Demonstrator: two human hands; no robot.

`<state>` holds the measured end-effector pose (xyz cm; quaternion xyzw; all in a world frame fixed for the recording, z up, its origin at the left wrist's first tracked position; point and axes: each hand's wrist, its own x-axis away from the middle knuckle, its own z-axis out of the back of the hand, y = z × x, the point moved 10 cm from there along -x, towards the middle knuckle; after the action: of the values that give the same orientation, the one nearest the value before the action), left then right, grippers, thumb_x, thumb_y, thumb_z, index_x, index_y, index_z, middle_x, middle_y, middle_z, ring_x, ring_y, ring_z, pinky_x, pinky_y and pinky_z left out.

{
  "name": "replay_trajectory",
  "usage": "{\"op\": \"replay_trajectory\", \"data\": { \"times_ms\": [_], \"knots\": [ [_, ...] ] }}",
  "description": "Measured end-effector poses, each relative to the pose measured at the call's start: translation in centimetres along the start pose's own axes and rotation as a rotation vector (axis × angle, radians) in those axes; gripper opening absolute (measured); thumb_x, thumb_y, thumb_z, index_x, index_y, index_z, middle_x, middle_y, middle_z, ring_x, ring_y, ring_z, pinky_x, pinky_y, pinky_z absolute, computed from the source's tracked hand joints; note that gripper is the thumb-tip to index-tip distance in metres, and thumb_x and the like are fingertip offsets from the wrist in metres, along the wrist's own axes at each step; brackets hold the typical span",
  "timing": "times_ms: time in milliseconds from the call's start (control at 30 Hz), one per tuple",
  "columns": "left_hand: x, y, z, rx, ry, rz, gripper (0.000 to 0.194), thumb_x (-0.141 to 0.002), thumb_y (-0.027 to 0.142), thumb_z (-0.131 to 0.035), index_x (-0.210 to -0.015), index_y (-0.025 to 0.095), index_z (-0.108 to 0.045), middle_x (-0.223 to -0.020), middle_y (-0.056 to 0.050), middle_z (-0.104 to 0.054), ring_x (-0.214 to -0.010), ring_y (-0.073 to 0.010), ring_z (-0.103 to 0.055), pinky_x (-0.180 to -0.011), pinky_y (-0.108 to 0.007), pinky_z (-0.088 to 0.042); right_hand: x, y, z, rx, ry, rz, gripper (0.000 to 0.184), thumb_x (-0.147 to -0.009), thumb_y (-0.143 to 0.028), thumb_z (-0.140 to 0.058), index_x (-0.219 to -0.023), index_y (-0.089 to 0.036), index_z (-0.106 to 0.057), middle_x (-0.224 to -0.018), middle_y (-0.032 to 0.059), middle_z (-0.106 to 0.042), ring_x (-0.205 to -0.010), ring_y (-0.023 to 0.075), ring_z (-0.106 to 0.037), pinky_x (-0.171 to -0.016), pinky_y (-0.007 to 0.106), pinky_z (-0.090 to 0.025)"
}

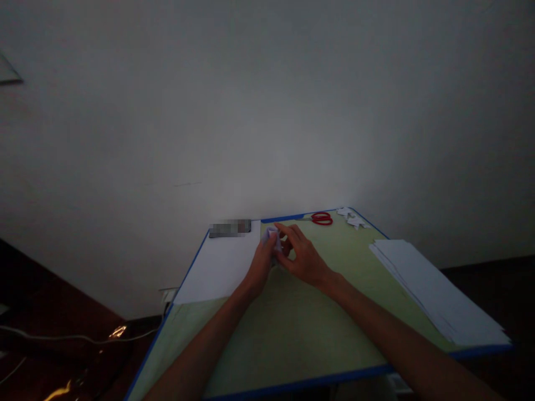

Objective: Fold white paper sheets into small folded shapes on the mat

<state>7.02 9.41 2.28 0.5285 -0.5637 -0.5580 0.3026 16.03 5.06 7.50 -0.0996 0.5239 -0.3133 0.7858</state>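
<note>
Above the middle of the green table, a small folded piece of white paper [273, 232] is between my two hands. My left hand [263, 255] is closed around its left side, with the thumb lying on the front of the paper. My right hand [301, 253] meets it from the right, fingers curled and thumb and fingertips at its edge. The hands cover much of the paper, so its full shape is hidden. Behind my right hand lie red-handled scissors [321, 218], their blades pointing left.
The table [317, 340] has a blue edge and stands against a grey wall. A white sheet [213, 267] lies at left, with a dark, blurred-out flat object [229, 228] at its top. Folded white paper pieces [353, 218] sit at the back right, and a paper stack [434, 289] at right.
</note>
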Motion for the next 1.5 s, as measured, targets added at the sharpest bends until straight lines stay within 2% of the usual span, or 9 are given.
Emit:
{"op": "replay_trajectory", "data": {
  "times_ms": [133, 200, 300, 467, 667, 800, 1133, 1333, 1500],
  "knots": [
    [0.3, 0.6, 0.0, -0.090, 0.001, -0.038, 0.040, -0.086, 0.047, -0.073, -0.112, 0.017, -0.065, -0.091, -0.005, -0.067, -0.087, -0.0195, -0.062, -0.079, -0.030, -0.049, 0.0, -0.4, -0.1, 0.004, -0.018, 0.018, 0.077, -0.087, -0.011, -0.063, -0.155, -0.029, -0.032, -0.122, 0.0105, -0.054, -0.105, 0.0234, -0.061, -0.093, 0.043, -0.057],
    [0.4, 0.7, 0.2, -0.122, 0.021, -0.040, 0.037, -0.086, 0.047, -0.072, -0.106, 0.016, -0.067, -0.087, -0.005, -0.065, -0.082, -0.0186, -0.061, -0.074, -0.029, -0.048, 0.0, -0.5, -0.4, -0.001, -0.052, 0.012, 0.083, -0.085, -0.011, -0.065, -0.157, -0.030, -0.028, -0.124, 0.0106, -0.053, -0.101, 0.0228, -0.061, -0.090, 0.042, -0.058],
    [0.3, 0.3, 0.4, -0.105, 0.032, 0.004, 0.040, -0.087, 0.050, -0.070, -0.110, 0.017, -0.066, -0.094, -0.007, -0.068, -0.086, -0.0210, -0.064, -0.072, -0.030, -0.051, 0.3, -0.6, -1.0, 0.017, -0.112, 0.009, 0.088, -0.085, -0.014, -0.065, -0.160, -0.031, -0.022, -0.131, 0.0124, -0.049, -0.098, 0.0221, -0.062, -0.086, 0.041, -0.060],
    [0.1, 0.4, 1.4, -0.117, 0.119, -0.027, 0.043, -0.082, 0.046, -0.075, -0.112, 0.017, -0.065, -0.103, -0.008, -0.071, -0.094, -0.0226, -0.067, -0.085, -0.034, -0.051, 0.5, 0.2, -1.6, 0.113, -0.138, -0.020, 0.091, -0.085, -0.012, -0.062, -0.161, -0.033, -0.017, -0.135, 0.0134, -0.045, -0.102, 0.0242, -0.063, -0.090, 0.045, -0.059],
    [0.0, 0.1, 0.2, 0.089, 0.053, 0.032, 0.053, -0.082, 0.048, -0.076, -0.123, 0.018, -0.061, -0.110, -0.011, -0.072, -0.105, -0.0272, -0.068, -0.092, -0.039, -0.052, 0.3, 1.6, -0.9, 0.031, -0.060, -0.090, 0.085, -0.088, -0.012, -0.061, -0.160, -0.035, -0.021, -0.126, 0.0108, -0.046, -0.090, 0.0192, -0.063, -0.079, 0.039, -0.062],
    [0.0, -0.3, -0.9, 0.251, -0.001, 0.118, 0.059, -0.084, 0.057, -0.069, -0.127, 0.018, -0.059, -0.111, -0.012, -0.073, -0.110, -0.0314, -0.068, -0.090, -0.043, -0.054, 0.3, 2.1, -0.5, 0.046, -0.034, -0.124, 0.080, -0.090, -0.013, -0.061, -0.158, -0.035, -0.026, -0.123, 0.0099, -0.048, -0.089, 0.0193, -0.064, -0.081, 0.042, -0.062],
    [-0.3, -1.0, -0.1, 0.278, 0.027, 0.056, 0.056, -0.088, 0.046, -0.072, -0.135, 0.022, -0.055, -0.129, -0.010, -0.068, -0.126, -0.0278, -0.060, -0.105, -0.039, -0.047, 0.4, 1.5, -0.9, 0.279, -0.074, -0.093, 0.075, -0.091, -0.012, -0.054, -0.157, -0.032, -0.026, -0.125, 0.0134, -0.048, -0.096, 0.0270, -0.063, -0.085, 0.050, -0.060],
    [-0.7, -2.6, 1.1, 0.368, 0.115, 0.105, 0.048, -0.085, 0.047, -0.075, -0.124, 0.022, -0.061, -0.126, -0.007, -0.069, -0.127, -0.0253, -0.059, -0.107, -0.036, -0.045, 0.4, 1.6, -1.2, 0.232, -0.100, -0.121, 0.075, -0.090, -0.013, -0.055, -0.157, -0.028, -0.026, -0.128, 0.0140, -0.047, -0.102, 0.0263, -0.062, -0.091, 0.049, -0.059],
    [-0.4, -3.0, 2.0, 0.338, 0.190, 0.139, 0.046, -0.086, 0.056, -0.071, -0.112, 0.019, -0.063, -0.111, -0.008, -0.072, -0.116, -0.0252, -0.065, -0.097, -0.035, -0.051, 0.7, 0.7, -2.2, 0.157, -0.198, -0.076, 0.087, -0.084, -0.016, -0.062, -0.160, -0.029, -0.022, -0.135, 0.0151, -0.046, -0.110, 0.0284, -0.061, -0.094, 0.051, -0.059]
  ]
}}
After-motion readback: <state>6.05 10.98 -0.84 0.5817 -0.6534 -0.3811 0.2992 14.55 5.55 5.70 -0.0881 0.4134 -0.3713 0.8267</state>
